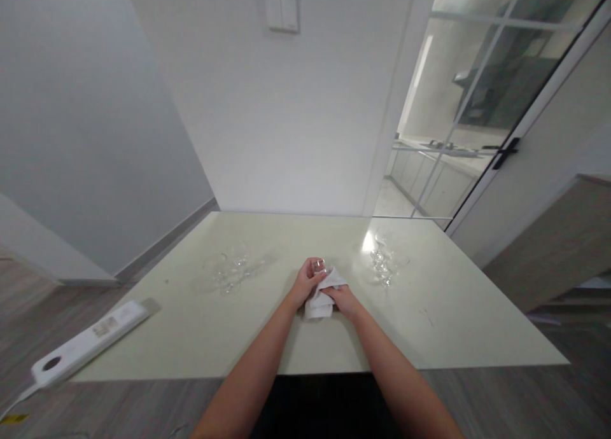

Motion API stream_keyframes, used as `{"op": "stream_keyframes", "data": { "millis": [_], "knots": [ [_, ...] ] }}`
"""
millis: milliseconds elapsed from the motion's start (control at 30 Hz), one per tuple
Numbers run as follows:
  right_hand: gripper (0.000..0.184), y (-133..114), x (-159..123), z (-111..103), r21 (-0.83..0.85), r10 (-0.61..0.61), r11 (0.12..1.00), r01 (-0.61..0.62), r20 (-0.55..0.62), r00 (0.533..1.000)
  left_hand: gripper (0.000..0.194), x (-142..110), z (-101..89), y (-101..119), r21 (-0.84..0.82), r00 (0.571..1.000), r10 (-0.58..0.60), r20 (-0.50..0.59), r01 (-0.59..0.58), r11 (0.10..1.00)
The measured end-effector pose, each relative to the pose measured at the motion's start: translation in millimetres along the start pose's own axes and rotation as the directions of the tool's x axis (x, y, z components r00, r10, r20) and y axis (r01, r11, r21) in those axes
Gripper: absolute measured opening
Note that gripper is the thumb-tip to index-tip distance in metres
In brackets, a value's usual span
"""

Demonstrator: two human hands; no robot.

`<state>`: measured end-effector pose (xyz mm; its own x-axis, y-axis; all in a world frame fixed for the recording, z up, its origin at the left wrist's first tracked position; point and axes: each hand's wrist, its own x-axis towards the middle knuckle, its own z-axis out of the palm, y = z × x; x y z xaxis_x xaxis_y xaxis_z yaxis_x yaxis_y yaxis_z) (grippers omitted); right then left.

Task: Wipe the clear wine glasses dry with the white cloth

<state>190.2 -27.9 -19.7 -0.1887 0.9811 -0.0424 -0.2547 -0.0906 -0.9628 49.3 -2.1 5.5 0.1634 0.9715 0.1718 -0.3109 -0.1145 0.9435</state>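
Observation:
Near the middle of the table, my left hand (305, 281) is closed around a small clear glass (319, 266). My right hand (342, 298) grips a white cloth (321, 304), which lies bunched against the glass and hangs down between my hands. Part of the glass and some of my fingers are hidden by the cloth. Left of my hands stands a group of clear glassware (231, 270). Another group of clear glassware (382, 261) is to the right, beside a bright reflection. Single pieces in both groups are hard to tell apart.
The pale glossy table (200, 337) reaches to a white wall (305, 140). A white power strip (90, 340) with a cable lies over its left front edge. At the right is a glazed door with a black handle (506, 153).

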Motion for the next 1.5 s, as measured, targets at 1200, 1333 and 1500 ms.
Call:
{"op": "stream_keyframes", "data": {
  "millis": [1200, 1333, 1500],
  "knots": [
    [0.040, 8.6, 13.4, 1.7, -0.004, -0.156, 0.988, 0.156, -0.107, 0.982, 0.068, -3.9, -3.2, 5.2, 0.307, 0.873, 0.430, -0.230, -0.354, 0.883],
    [0.041, 2.3, 4.5, 6.9, -0.120, -0.094, 0.989, 0.083, -0.093, 0.991, 0.065, 2.8, 0.1, 21.8, 0.294, 0.856, 0.434, -0.283, -0.353, 0.888],
    [0.037, 5.2, 6.0, 12.3, -0.209, -0.203, 0.957, 0.203, 0.017, 0.979, 0.070, 41.0, 23.9, 46.8, 0.262, 0.865, 0.426, -0.266, -0.361, 0.895]
  ]
}}
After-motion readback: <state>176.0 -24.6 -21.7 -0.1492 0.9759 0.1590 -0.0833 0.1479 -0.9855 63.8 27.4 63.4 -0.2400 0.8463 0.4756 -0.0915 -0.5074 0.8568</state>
